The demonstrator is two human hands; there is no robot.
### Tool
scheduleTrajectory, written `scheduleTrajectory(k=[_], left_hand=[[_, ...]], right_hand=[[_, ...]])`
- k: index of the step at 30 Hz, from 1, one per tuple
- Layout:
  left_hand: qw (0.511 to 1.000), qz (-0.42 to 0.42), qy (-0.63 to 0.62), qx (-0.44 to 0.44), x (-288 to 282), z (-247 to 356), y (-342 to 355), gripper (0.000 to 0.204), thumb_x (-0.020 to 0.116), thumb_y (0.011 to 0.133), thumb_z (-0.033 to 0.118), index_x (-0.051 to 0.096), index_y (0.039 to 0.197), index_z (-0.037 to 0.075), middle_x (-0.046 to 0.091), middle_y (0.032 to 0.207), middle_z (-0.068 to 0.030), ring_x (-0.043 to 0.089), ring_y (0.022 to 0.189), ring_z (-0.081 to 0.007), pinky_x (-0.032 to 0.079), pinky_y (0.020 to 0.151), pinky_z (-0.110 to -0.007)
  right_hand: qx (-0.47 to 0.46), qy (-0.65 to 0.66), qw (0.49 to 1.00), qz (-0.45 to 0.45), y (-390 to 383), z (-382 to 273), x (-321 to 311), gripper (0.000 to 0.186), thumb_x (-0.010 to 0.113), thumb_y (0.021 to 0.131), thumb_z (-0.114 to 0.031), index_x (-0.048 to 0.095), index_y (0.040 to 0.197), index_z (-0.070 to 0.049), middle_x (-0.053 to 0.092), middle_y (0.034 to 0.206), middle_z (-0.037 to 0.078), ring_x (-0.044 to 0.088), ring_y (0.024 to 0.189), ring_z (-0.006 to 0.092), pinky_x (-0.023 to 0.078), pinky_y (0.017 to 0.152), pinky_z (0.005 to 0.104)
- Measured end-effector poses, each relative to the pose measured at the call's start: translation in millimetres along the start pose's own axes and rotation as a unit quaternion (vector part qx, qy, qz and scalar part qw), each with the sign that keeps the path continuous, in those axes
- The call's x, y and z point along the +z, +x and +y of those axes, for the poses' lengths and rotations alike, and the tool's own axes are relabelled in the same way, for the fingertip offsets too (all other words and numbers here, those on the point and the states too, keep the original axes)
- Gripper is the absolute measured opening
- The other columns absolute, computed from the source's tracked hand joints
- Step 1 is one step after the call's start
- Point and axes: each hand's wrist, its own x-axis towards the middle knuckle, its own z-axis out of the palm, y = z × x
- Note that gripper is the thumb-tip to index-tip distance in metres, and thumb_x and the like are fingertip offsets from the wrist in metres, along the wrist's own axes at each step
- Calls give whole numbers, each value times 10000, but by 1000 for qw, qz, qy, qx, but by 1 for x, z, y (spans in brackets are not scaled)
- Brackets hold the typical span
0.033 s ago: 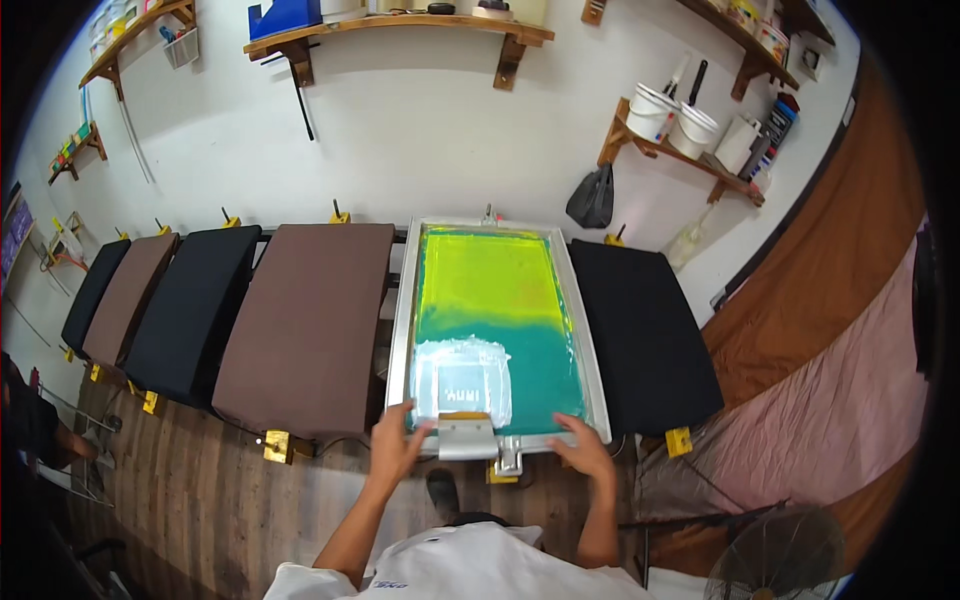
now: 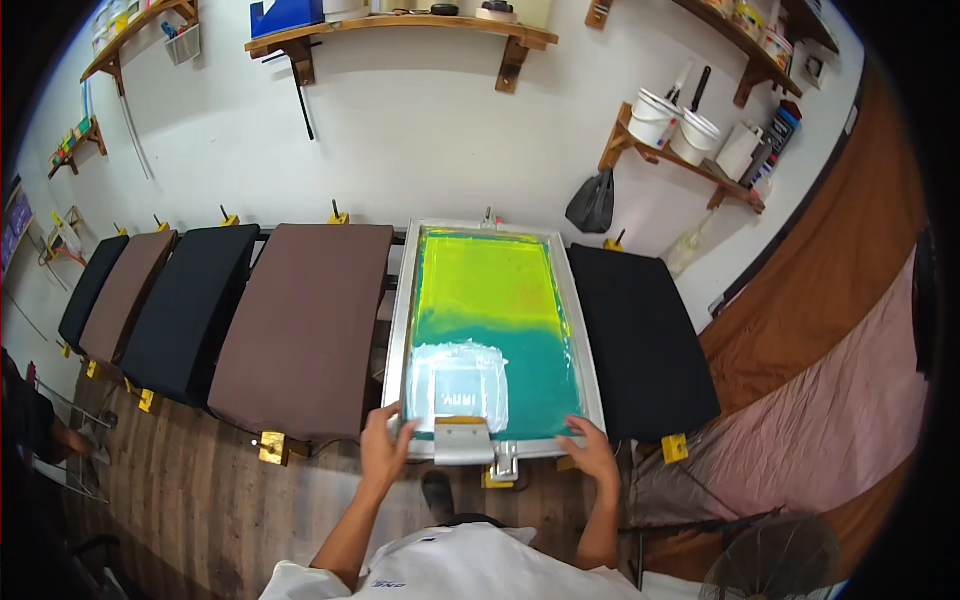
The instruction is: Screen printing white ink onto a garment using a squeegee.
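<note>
In the head view, a metal-framed printing screen point(image 2: 500, 365) lies lengthways before me, yellow-green at the far part and teal nearer. A white ink patch point(image 2: 465, 368) covers its near left area. A metal piece point(image 2: 462, 448) with a brown strip sits on the near rail, beside a metal clamp point(image 2: 506, 462). My left hand point(image 2: 385, 450) is at the near left corner, thumb and fingers apart on or beside the frame. My right hand point(image 2: 590, 455) is at the near right corner, fingers also apart. Whether either fingertip bears on the frame is unclear.
Padded brown point(image 2: 290, 330) and black platens point(image 2: 640, 340) flank the screen in a row. Wall shelves point(image 2: 680, 165) hold buckets and tools above a hanging black bag point(image 2: 590, 200). A co-worker's arm point(image 2: 70, 440) shows at far left, a fan point(image 2: 770, 565) at lower right.
Both hands have shifted slightly outward along the screen's near corners, left hand leftward, right hand rightward. The whole view has also shifted slightly.
</note>
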Motion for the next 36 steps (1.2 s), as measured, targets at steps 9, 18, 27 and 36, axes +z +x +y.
scheduleTrajectory(k=[9,18,27,36], left_hand=[[979,-32,32,-198,19,-59,-6,623,429,1016,472,566,1230,-97,610,1150,-330,578,1095,-461,438,977,-487],[932,-70,14,-356,23,-59,20,827,254,992,655,597,1024,-97,619,1059,-368,577,1076,-515,439,931,-513],[955,-50,-25,-290,7,-35,30,725,273,1035,552,588,976,-98,615,977,-380,564,1025,-553,438,887,-542],[965,-52,-45,-253,-57,-38,68,693,278,1047,520,577,921,-92,614,876,-341,582,893,-531,434,812,-532]], right_hand=[[204,-194,945,164,40,92,-20,575,446,996,-479,672,1031,48,654,996,321,614,997,482,458,892,541],[358,-163,893,220,64,62,1,862,203,987,-650,699,1066,51,662,1110,285,579,1109,487,432,955,565],[329,-162,892,265,56,59,-7,954,194,957,-720,695,1012,89,664,1057,311,592,1065,499,446,916,562],[279,-127,906,291,45,-10,14,824,292,997,-640,678,1080,82,663,1056,313,610,1048,467,447,917,479]])
